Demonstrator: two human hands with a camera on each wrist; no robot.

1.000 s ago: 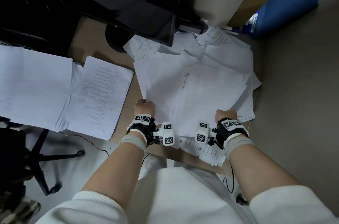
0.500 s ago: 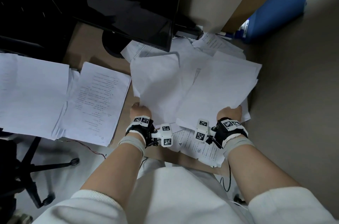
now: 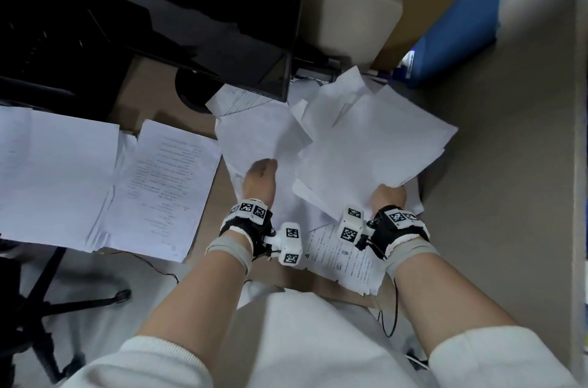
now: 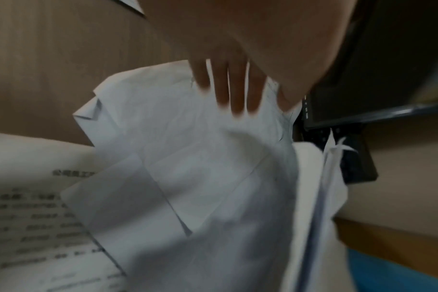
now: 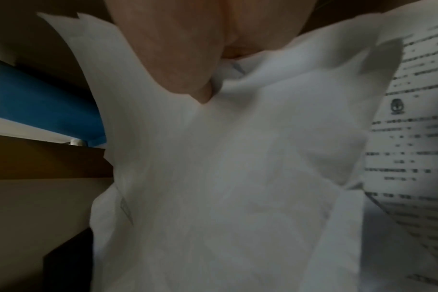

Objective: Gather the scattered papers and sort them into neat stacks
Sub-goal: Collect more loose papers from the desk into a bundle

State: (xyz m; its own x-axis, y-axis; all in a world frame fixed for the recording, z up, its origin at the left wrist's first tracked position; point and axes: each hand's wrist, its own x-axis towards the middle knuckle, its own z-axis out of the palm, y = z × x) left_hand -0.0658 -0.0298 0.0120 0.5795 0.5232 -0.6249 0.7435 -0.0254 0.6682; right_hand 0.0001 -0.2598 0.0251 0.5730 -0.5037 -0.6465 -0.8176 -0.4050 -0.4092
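Note:
My right hand [image 3: 386,197] grips the near edge of a loose bundle of white papers [image 3: 375,146], tilted up off the desk at the right. In the right wrist view its thumb [image 5: 188,75] presses down on the bundle [image 5: 225,168]. My left hand [image 3: 259,176] reaches forward into the white sheets [image 3: 261,136] lying left of the bundle. Its fingers [image 4: 234,94] are straight against the top sheet [image 4: 200,158], and their tips are hidden among the papers in the head view. A printed sheet [image 3: 343,257] lies on the desk under my wrists.
Two paper stacks lie at the left, a blank-topped one [image 3: 54,171] and a printed one [image 3: 165,184]. A dark monitor [image 3: 222,38] stands at the back above more sheets. A blue box [image 3: 461,15] is at the far right. A chair base [image 3: 47,298] stands under the desk edge.
My right hand has lifted and swung its bundle to the right, apart from the left sheets. My left hand has let go of the sheets' near edge and slid forward with straight fingers.

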